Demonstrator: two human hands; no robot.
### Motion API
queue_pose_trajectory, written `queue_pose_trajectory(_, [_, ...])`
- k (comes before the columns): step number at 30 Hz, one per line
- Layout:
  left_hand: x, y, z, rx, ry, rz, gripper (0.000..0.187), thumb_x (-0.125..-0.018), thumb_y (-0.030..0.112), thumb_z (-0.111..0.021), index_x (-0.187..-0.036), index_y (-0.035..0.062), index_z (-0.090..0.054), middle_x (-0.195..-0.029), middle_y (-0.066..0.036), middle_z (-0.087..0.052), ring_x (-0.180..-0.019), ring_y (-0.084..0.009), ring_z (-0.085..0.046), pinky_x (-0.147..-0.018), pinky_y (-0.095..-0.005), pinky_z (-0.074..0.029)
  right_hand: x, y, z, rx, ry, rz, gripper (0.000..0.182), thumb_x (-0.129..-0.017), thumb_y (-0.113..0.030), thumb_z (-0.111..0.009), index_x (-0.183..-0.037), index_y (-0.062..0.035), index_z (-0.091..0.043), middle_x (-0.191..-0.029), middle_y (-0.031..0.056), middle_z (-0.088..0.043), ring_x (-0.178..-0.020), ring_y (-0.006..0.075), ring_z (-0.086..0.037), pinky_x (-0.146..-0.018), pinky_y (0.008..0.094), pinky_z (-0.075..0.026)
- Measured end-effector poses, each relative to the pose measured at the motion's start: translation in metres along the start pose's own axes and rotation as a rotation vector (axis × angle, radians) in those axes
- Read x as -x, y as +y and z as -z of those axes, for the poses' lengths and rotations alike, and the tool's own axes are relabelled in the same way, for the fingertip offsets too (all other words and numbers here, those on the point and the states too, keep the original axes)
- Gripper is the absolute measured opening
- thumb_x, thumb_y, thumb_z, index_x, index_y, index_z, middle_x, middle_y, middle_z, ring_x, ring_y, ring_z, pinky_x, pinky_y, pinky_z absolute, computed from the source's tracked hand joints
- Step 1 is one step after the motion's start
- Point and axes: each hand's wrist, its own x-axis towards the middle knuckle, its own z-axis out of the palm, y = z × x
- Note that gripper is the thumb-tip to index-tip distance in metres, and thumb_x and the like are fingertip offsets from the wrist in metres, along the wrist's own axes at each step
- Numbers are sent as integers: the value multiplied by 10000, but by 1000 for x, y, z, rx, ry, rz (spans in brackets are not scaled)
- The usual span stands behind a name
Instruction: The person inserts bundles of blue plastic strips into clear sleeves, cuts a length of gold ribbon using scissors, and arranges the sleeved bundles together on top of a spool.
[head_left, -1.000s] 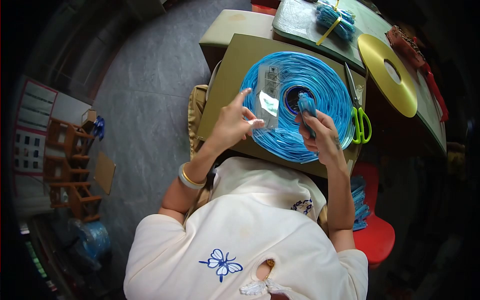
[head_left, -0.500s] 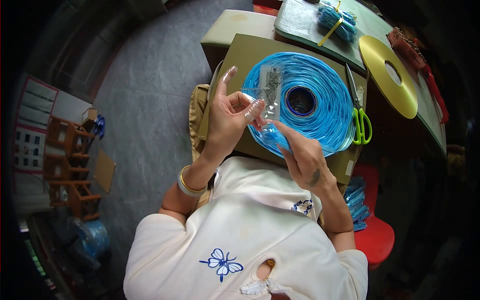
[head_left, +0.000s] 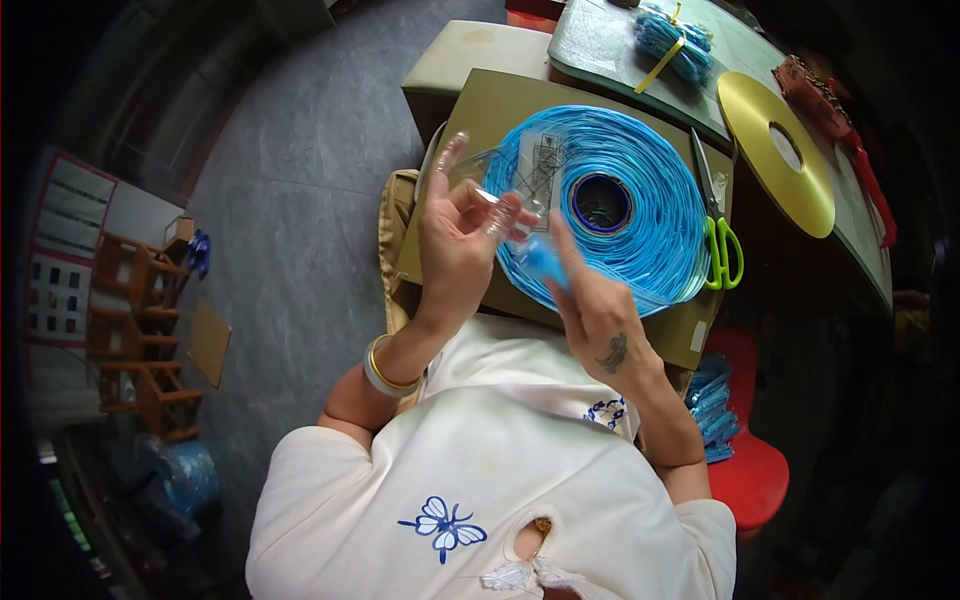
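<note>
My left hand [head_left: 460, 240] is raised over the left side of a big roll of blue plastic strip [head_left: 655, 180]. Its index finger and thumb stick out, with shiny clear wrapping on their tips, while the other fingers curl in around a clear plastic strip [head_left: 490, 160]. Close beside it, my right hand [head_left: 600, 310] grips a small wad of blue plastic strip [head_left: 543, 262], blurred by motion. The roll lies flat with a dark blue core. A clear label with black print [head_left: 540, 170] shows on the roll behind my left fingers.
The roll rests on a brown cardboard box [head_left: 490, 105]. Green-handled scissors [head_left: 722, 250] lie along its right edge. A gold ribbon reel [head_left: 810, 190] and a tied blue bundle [head_left: 672, 45] are on the table at right. More blue bundles [head_left: 712, 410] sit on a red chair [head_left: 755, 480].
My right hand has shifted slightly down, its index finger now pointing up, and the blue wad has swung and blurred. My left hand has tilted a little; the clear strip has moved.
</note>
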Motion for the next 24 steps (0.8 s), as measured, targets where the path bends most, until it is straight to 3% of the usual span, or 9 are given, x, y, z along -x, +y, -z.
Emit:
queue_pose_trajectory(3, [0, 5, -2, 42, 109, -74, 683, -792, 64, -634, -1331, 7, -217, -692, -39, -522, -698, -176, -633, -596, -198, -522, -1, -3, 4, -54, 125, -256, 503, -820, 30, -500, -1305, -3, -375, -736, 97, -590, -507, 153, -468, -472, 252, -390])
queue_pose_trajectory(4, [0, 5, -2, 42, 109, -76, 683, -792, 64, -634, -1331, 7, -217, -692, -39, -522, -698, -176, -633, -596, -198, -522, -1, -3, 4, -54, 125, -255, 503, -820, 30, -500, -1305, -3, -375, -736, 97, -590, -507, 153, -468, -472, 252, -390])
queue_pose_trajectory(8, [1, 4, -3, 23, 70, -22, 667, -810, 94, -618, -1333, 16, -212, -683, -39, -521, -754, -219, -646, -636, -231, -537, 2, 0, 4, -232, 52, 54, 463, -861, -15, -482, -1312, -9, -373, -607, 48, -493, -494, 128, -388, -456, 230, -327])
queue_pose_trajectory(13, [3, 3, -4, 82, 12, -41, 658, -821, 102, -603, -1337, 25, -203, -701, -41, -526, -814, -240, -644, -705, -266, -542, 1, 1, 2, -162, -30, 70, 627, -781, 69, -522, -1356, -28, -294, -847, 159, -621, -526, 194, -493, -499, 302, -427])
queue_pose_trajectory(18, [6, -3, -6, 188, -57, 11, 644, -830, 88, -588, -1340, 34, -198, -731, -43, -533, -880, -261, -631, -765, -294, -534, -2, -4, -3, -279, 46, 58, 526, -849, -14, -500, -1345, -26, -325, -629, 67, -521, -494, 134, -403, -463, 241, -337])
queue_pose_trajectory(24, [7, -5, -10, 274, -51, 30, 621, -837, 57, -571, -1338, 39, -204, -770, -47, -534, -908, -271, -620, -791, -299, -528, 0, -6, -13, -186, 76, -1, 564, -845, -2, -497, -1366, -36, -282, -672, 94, -562, -489, 143, -414, -463, 260, -355])
